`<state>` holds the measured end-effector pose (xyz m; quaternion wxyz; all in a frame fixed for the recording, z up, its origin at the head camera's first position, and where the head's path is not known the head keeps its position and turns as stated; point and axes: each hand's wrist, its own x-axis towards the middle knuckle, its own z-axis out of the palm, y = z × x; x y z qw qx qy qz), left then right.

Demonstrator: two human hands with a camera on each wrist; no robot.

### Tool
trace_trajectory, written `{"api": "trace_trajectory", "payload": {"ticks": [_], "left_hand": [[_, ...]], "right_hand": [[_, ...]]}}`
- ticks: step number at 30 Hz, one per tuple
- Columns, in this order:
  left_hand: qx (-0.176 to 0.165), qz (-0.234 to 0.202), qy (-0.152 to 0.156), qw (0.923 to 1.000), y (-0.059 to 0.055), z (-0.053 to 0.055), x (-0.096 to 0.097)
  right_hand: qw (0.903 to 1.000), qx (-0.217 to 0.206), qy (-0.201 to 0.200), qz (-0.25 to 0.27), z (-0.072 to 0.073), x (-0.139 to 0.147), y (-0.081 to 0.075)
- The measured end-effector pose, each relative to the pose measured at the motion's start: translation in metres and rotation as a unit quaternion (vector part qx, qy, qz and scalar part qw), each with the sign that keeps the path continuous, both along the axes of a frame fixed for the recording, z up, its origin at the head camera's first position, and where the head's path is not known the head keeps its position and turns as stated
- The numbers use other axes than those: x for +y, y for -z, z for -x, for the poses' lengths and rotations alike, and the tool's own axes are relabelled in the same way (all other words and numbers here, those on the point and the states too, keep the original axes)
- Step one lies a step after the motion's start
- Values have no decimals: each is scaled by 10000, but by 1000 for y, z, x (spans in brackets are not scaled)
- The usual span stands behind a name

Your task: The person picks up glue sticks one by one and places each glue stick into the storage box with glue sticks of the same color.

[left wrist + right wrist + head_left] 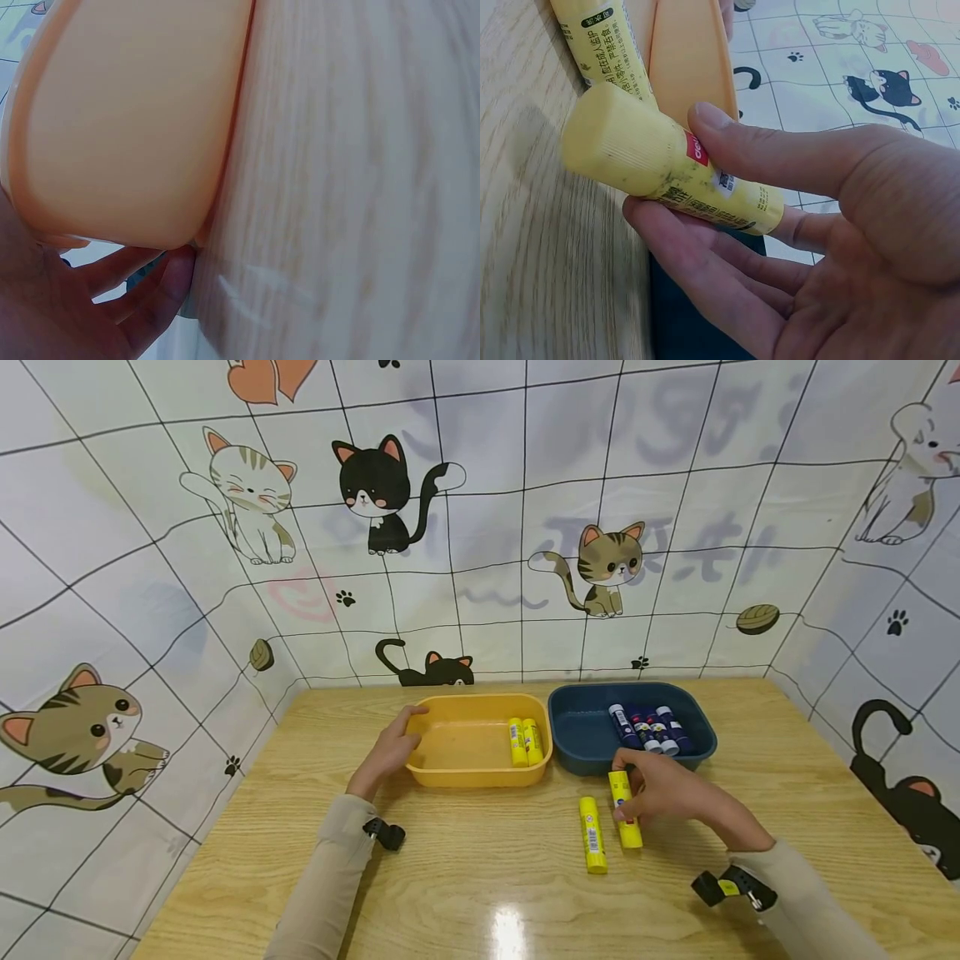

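In the head view my right hand (pixel 663 789) pinches a yellow glue stick (pixel 626 814) between thumb and fingers, in front of the blue bin (pixel 581 764). The right wrist view shows its cap end (pixel 604 139) toward the table and the thumb on its label. A second yellow glue stick (pixel 592 835) lies on the table just left of it. My left hand (pixel 386 752) grips the left end of the yellow bin (pixel 472 777), its fingers at the rim and outer wall. Two yellow glue sticks (pixel 518 743) lie side by side at that bin's right end.
Several dark blue glue sticks (pixel 660 731) with white caps lie in the right part of the blue bin, which stands beside the yellow one. Both bins are toward the back of the wooden table (pixel 450 868). A cat-print backdrop (pixel 495 527) rises behind and at the sides.
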<state>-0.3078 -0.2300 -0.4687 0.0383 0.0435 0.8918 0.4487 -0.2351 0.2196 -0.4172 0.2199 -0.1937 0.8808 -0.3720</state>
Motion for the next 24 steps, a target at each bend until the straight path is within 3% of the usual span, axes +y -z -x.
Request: {"api": "trace_trajectory", "payload": {"ticks": [10,19,24], "left_hand": [[57,65,-12,10000,0,0,0],[40,97,-7,9999,0,0,1],[39,99,7,9999,-1,1,1]], "right_hand": [[9988,-118,104,458,1,3,-3],[9985,-114,440,299,2,2,-8],[9983,-138,419,387,1,-1,-11]]}}
